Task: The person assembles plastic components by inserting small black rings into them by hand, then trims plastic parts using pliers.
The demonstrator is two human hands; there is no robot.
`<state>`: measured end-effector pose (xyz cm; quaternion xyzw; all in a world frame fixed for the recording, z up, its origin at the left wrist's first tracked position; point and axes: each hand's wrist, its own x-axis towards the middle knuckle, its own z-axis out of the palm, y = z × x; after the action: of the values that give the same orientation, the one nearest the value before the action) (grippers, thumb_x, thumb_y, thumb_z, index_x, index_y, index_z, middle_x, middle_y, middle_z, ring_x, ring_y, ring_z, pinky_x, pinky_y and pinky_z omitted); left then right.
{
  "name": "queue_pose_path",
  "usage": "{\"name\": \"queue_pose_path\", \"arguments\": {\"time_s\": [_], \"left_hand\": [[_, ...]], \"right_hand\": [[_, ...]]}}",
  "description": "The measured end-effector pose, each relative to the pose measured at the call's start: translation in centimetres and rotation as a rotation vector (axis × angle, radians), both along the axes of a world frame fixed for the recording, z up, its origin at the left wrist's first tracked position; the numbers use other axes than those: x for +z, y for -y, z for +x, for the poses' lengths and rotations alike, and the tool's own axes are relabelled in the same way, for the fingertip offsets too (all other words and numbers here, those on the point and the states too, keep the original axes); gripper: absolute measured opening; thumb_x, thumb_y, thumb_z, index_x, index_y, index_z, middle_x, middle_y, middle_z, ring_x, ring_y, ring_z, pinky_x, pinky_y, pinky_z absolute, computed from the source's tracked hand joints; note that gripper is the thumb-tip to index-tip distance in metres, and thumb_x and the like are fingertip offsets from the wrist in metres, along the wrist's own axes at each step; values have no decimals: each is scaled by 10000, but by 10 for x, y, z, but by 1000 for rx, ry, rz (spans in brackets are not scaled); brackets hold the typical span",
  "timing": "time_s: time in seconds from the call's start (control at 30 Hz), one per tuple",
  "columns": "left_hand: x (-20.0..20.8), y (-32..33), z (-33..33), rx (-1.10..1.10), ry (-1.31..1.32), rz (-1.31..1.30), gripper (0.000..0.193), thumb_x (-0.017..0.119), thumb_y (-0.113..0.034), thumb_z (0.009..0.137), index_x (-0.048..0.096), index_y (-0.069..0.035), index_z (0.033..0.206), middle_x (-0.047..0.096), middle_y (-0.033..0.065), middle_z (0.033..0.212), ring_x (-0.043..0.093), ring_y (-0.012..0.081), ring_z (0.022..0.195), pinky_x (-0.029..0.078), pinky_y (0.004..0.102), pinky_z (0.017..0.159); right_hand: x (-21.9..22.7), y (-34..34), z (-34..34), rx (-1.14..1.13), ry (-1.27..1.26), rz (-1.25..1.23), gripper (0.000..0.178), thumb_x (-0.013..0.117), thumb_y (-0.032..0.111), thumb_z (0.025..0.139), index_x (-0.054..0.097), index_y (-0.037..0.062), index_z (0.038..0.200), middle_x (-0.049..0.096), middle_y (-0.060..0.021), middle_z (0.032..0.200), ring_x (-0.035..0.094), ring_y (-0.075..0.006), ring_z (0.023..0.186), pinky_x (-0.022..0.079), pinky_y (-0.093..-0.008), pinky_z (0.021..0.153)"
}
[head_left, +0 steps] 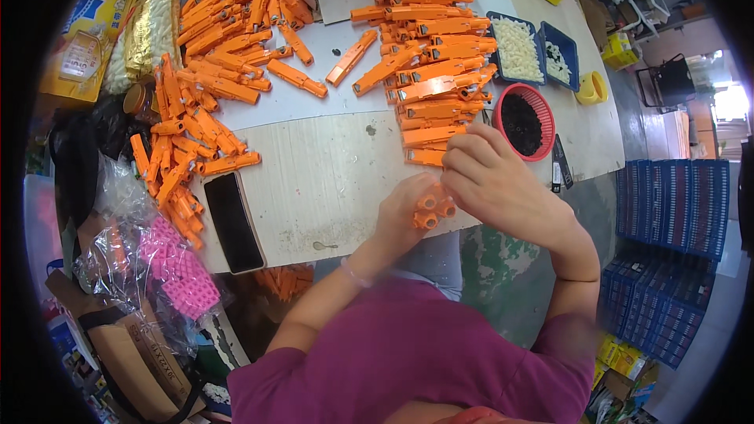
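My left hand (pixel 399 216) is closed around several orange plastic tubular parts (pixel 426 218), their hollow round ends facing me. They are held just over the table's near edge. My right hand (pixel 488 173) is right beside them, fingers curled and thumb tucked in against the parts. What its fingertips pinch, if anything, is hidden. Just beyond my hands runs a stacked row of long orange plastic pieces (pixel 440 88), laid mostly crosswise. A looser heap of similar orange pieces (pixel 224 71) spreads over the left side of the table.
A red basket (pixel 547 110) of small black parts stands at the right, with dark blue trays (pixel 542 55) of small whitish parts behind it. A yellow tape roll (pixel 592 88) is beyond. A phone (pixel 234 220) lies on the left, near bagged pink pieces (pixel 184 275). Blue crates (pixel 671 208) stand right.
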<state>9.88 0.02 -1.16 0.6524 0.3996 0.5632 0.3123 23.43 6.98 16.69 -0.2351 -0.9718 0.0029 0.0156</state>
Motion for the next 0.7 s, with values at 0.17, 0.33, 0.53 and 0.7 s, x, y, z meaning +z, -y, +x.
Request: {"name": "queue_pose_path", "arguments": {"time_s": [0.17, 0.33, 0.53, 0.7], "left_hand": [[-4, 1, -1, 15, 9, 15, 660, 757, -41, 627, 467, -84, 1218, 574, 148, 1147, 588, 363, 1011, 512, 400, 831], [-1, -2, -2, -17, -30, 38, 650, 758, -57, 672, 441, -81, 1239, 580, 162, 1121, 604, 341, 965, 518, 386, 799], [-2, -2, -3, -19, -48, 43, 635, 759, -63, 716, 421, -82, 1254, 586, 171, 1103, 623, 310, 919, 525, 365, 779], [-2, -1, -2, -4, -65, 29, 635, 757, -58, 714, 420, -79, 1251, 581, 161, 1122, 624, 303, 929, 525, 361, 791]], "right_hand": [[0, 7, -4, 42, 36, 38, 166, 573, 113, 681, 581, 24, 821, 539, -69, 935, 481, -240, 1067, 342, -410, 1013], [-14, 2, 26, -36, -230, -106, 247, 618, 72, 650, 621, 71, 897, 551, -57, 949, 508, -247, 1039, 380, -424, 981], [-25, 6, 27, -85, -319, -64, 339, 650, 21, 617, 658, 133, 936, 558, -36, 972, 512, -246, 1036, 404, -441, 956], [-23, 1, 34, -72, -350, -80, 345, 637, -42, 630, 671, 117, 935, 569, -43, 994, 513, -248, 1035, 411, -441, 938]]}}
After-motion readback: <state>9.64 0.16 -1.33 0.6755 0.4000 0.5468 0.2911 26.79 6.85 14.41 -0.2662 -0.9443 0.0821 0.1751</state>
